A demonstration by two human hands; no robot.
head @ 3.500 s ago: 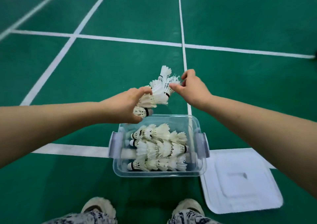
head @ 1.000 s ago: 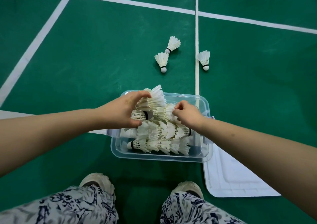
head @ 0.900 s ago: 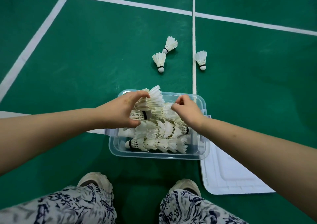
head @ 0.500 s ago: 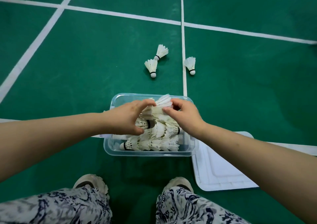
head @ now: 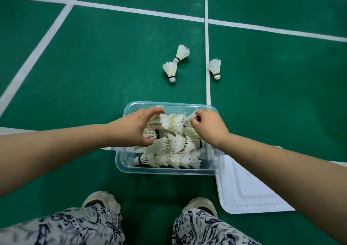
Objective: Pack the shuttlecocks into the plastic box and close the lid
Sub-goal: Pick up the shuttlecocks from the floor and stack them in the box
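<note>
Lower now, my left hand [head: 135,128] and right hand [head: 208,126] settle a shuttlecock stack [head: 169,122] into the plastic box [head: 165,170].
Left grips the cork end, right pinches the feathers; next I should release, fetch three loose shuttlecocks [head: 170,70] beyond, then fit the lid [head: 247,192].

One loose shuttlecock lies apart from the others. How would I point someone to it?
Find the clear plastic box and follow the white court line running away from its far right corner. Beyond the box, the lone shuttlecock lies just right of that line; the other two loose ones sit paired on its left.
</note>
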